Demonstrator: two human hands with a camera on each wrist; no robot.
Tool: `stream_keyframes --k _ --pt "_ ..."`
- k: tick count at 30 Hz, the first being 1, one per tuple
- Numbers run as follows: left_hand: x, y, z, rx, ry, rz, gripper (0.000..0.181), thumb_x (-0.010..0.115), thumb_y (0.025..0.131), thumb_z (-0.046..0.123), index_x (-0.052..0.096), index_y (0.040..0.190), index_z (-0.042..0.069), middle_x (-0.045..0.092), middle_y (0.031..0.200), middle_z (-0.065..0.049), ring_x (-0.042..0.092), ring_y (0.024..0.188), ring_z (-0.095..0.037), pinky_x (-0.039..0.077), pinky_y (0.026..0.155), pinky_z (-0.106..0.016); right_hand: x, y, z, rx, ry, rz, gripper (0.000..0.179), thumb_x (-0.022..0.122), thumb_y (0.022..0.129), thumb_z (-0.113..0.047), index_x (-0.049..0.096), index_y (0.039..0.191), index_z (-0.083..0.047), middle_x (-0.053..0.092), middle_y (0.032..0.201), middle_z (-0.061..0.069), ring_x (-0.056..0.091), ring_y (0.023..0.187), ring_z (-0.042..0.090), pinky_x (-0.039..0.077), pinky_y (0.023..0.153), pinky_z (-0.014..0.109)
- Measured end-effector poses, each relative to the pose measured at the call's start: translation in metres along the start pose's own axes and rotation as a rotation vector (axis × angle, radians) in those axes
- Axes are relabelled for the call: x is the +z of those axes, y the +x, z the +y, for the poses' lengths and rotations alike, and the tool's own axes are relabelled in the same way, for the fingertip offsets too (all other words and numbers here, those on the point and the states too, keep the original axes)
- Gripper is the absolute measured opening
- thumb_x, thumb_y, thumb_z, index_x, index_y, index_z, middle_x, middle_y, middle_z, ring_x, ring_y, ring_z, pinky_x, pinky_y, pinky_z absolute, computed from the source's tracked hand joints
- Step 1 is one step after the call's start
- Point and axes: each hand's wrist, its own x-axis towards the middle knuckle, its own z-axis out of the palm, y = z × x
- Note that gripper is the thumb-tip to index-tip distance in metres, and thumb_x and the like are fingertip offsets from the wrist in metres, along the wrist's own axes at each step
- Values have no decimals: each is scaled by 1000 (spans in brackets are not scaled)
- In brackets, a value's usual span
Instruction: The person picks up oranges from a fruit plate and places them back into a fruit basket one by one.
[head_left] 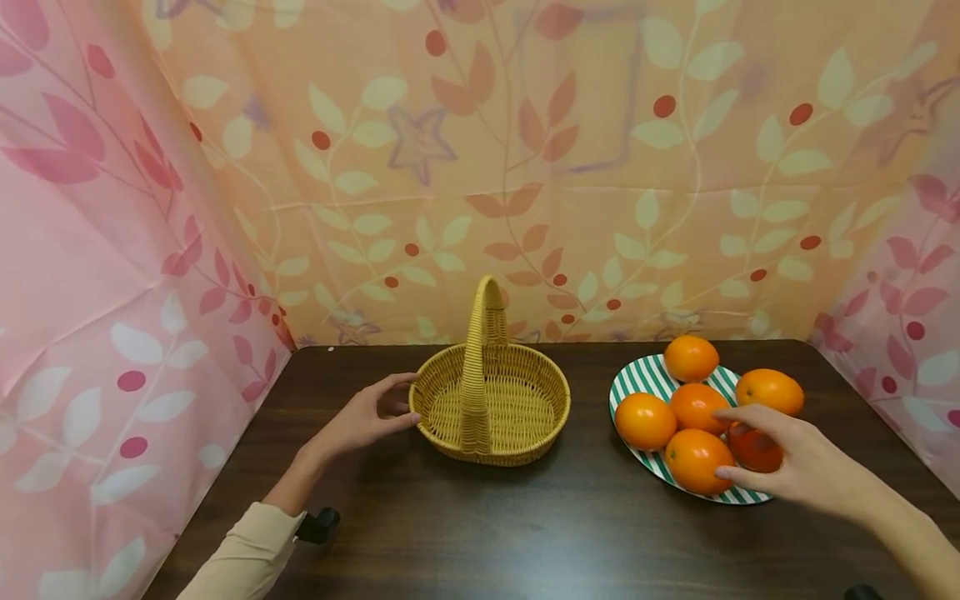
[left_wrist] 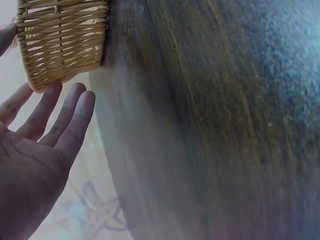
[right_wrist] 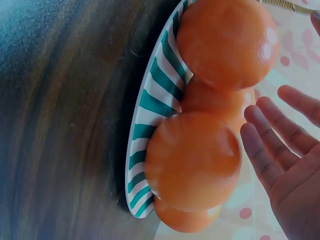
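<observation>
A yellow wicker basket with a tall arched handle stands on the dark table. At its left end is my left hand, thumb and fingers spread apart, fingertips at the woven wall. To the right, several oranges lie on a green-and-white striped plate. My right hand hovers over the plate's near right side, its fingers spread and extended beside the oranges. In the right wrist view, the fingers hold nothing, with an orange close by.
The dark wooden table extends in front of the basket and plate. Patterned cloth hangs behind the table and along both sides. A black strap piece sits at the left wrist.
</observation>
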Motion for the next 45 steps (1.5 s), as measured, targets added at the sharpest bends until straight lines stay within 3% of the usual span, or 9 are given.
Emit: stream_keyframes --k 5,12,18,22,25,29,33,38,45 --pt "0 -1 -1 -5 10 -3 68 77 94 23 44 151 6 51 141 -24 63 114 -40 57 83 -33 5 1 -2 -32 -29 -2 67 99 64 -27 67 121 -12 66 105 -11 63 90 11 40 86 8" --pt "-1 -3 1 8 30 -2 68 77 94 24 44 151 6 51 141 -25 63 113 -41 58 81 -32 12 -1 -4 -15 -62 -20 73 99 61 -40 67 121 -12 64 115 -3 58 96 12 37 87 6" --pt "-1 -4 2 6 27 -1 69 77 94 22 43 152 6 51 140 -24 64 112 -40 58 81 -33 20 1 -1 -74 -129 -24 77 99 57 -47 68 120 -15 63 113 -5 58 95 13 39 86 10" --pt "-1 -5 4 14 28 -2 69 77 94 22 43 152 4 51 139 -24 65 111 -40 58 81 -34 23 1 -1 -78 -237 -33 78 99 55 -48 68 119 -15 63 114 -1 60 98 20 51 82 28" --pt "-1 -5 5 21 30 -1 69 76 94 21 42 152 4 51 139 -25 65 111 -40 58 81 -34 24 1 -2 -67 -270 -44 78 99 56 -47 67 119 -14 64 115 1 61 99 23 54 77 46" --pt "-1 -4 4 18 27 -1 69 77 94 22 43 152 5 51 139 -24 64 112 -40 58 81 -33 24 1 -3 -53 -269 -54 78 99 57 -45 66 120 -12 64 116 3 61 100 25 53 78 51" --pt "0 -3 2 10 31 2 69 76 95 23 43 152 6 50 141 -24 64 112 -41 58 82 -33 23 0 -2 -51 -267 -52 78 98 57 -45 67 120 -13 64 117 3 61 101 25 52 82 39" --pt "1 -2 1 2 38 7 69 77 94 23 43 152 7 50 140 -24 64 112 -40 58 82 -32 24 -1 1 -70 -250 -39 78 99 57 -43 67 120 -13 64 117 1 61 102 25 37 90 14" --pt "0 0 0 1 29 -3 70 76 95 24 42 153 7 49 141 -25 63 113 -41 58 82 -33 23 -2 2 -106 -218 -28 78 100 55 -41 67 119 -11 64 116 -2 60 100 22 29 94 7"
